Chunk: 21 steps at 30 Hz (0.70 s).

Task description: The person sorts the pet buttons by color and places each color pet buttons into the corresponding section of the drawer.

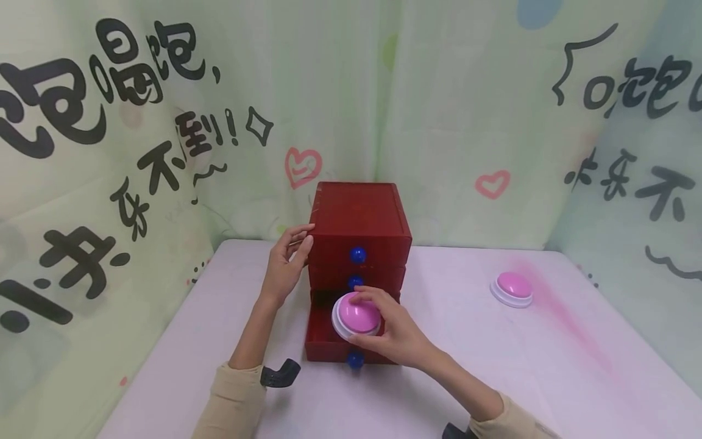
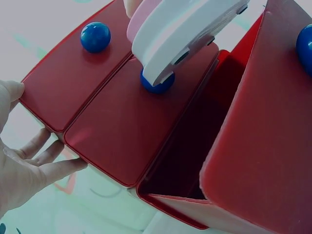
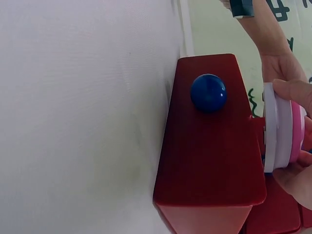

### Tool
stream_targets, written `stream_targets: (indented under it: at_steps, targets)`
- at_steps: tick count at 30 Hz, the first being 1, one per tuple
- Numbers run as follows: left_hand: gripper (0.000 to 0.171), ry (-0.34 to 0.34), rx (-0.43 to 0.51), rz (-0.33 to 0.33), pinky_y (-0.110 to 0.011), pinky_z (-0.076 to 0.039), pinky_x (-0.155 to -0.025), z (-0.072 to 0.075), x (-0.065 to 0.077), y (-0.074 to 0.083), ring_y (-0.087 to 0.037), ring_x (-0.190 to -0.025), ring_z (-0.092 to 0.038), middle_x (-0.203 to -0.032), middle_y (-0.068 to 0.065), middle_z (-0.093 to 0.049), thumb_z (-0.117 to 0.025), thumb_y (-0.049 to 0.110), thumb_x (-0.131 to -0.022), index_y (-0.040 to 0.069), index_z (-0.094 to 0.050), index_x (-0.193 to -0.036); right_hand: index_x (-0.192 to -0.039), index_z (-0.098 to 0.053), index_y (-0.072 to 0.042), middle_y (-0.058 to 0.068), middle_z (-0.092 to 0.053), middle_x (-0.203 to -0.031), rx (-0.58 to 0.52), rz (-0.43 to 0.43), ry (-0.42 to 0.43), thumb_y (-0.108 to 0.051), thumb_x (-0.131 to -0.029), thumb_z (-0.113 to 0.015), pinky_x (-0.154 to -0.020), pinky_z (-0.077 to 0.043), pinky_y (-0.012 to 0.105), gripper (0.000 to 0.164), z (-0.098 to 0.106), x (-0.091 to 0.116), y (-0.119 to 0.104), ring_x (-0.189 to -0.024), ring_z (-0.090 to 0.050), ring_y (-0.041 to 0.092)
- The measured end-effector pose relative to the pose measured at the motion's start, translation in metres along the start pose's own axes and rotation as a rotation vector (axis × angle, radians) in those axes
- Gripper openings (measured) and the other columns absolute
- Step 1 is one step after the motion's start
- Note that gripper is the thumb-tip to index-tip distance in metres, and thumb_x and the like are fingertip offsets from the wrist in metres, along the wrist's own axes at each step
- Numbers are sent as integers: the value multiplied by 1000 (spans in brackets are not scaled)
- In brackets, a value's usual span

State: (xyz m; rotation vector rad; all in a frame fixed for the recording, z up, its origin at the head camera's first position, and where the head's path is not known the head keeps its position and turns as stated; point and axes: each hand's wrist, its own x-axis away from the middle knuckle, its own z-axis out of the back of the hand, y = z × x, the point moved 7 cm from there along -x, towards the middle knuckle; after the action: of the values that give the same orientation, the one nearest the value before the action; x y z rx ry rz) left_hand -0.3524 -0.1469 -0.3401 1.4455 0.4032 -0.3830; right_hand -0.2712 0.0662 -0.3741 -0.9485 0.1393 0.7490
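Note:
A small dark red drawer cabinet [image 1: 359, 210] with round blue knobs stands on the white table. Its bottom drawer [image 1: 323, 350] is pulled out. My right hand [image 1: 397, 332] grips a pink push button [image 1: 359, 313] with a white base by its rim, holding it above that drawer. In the left wrist view, the white base [image 2: 165, 39] is tilted in front of the middle drawer's knob. My left hand [image 1: 285, 265] rests its fingers against the cabinet's left side. The drawer's inside is partly hidden behind the button.
A second pink push button [image 1: 514, 288] with a white base sits on the table [image 1: 455, 360] to the right. A pale green curtain [image 1: 439, 122] with dark lettering and red hearts hangs behind and along both sides.

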Motion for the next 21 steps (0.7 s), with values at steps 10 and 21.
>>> stream_targets:
  at_steps: [10, 21]
  targets:
    - [35, -1, -1, 5, -54, -56, -95, 0, 2, -3, -32, -122, -60, -132, -16, -58, -58, 24, -105, 16, -59, -139, -139, -54, -18, 5, -55, -145, -65, -98, -13, -23, -81, -87, -98, -56, 41, 67, -11, -3, 8, -131, -54, 27]
    - [36, -2, -10, -8, -52, -57, -95, 0, 0, 1, -31, -121, -61, -132, -15, -58, -58, 25, -105, 17, -59, -140, -140, -53, -19, 2, -56, -142, -76, -120, -48, -26, -82, -87, -97, -56, 38, 68, -22, -13, 8, -127, -56, 24]
